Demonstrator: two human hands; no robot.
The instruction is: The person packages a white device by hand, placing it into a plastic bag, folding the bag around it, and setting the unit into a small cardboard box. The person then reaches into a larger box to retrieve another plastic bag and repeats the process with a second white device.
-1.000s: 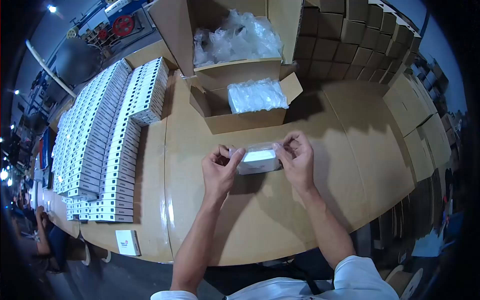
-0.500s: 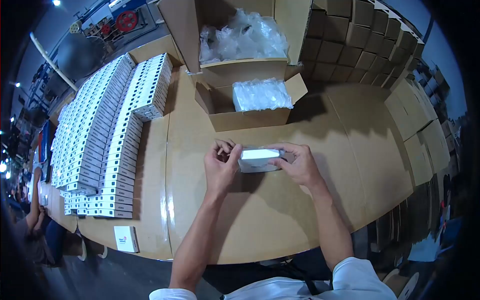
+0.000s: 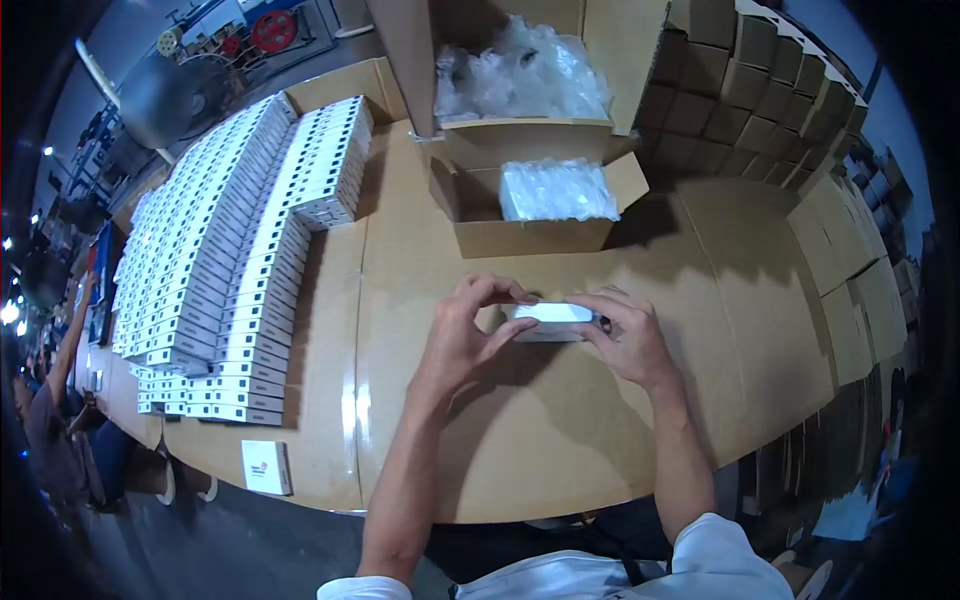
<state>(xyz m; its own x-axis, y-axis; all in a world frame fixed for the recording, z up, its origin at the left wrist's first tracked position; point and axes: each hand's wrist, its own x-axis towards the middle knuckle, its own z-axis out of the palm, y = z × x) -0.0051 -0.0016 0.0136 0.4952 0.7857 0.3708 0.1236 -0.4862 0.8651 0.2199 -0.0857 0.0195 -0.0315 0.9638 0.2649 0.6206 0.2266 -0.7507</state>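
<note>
A small white box (image 3: 553, 314) is held between my two hands above the front middle of the table, its narrow side turned up toward me. My left hand (image 3: 468, 325) pinches its left end, thumb low and fingers curved over the upper edge. At the other end, the thumb and fingers of my right hand (image 3: 625, 335) close round it. Just beyond the hands stands an open cardboard carton (image 3: 535, 240) with a bubble-wrapped bundle (image 3: 558, 190) inside. To the left, a single white box (image 3: 266, 467) with a small red mark lies near the table edge.
Long stacks of white boxes (image 3: 225, 240) fill the table's left side. Behind the carton, a larger open box (image 3: 648, 60) holds clear plastic wrap (image 3: 530, 75). Brown cartons (image 3: 745, 100) are piled at the back right. Another person (image 3: 70, 420) is at the far left.
The view has swung left, so the table and boxes sit further right. My left fingers have moved onto the white box's top edge, and the box has tilted to show less of its front face.
</note>
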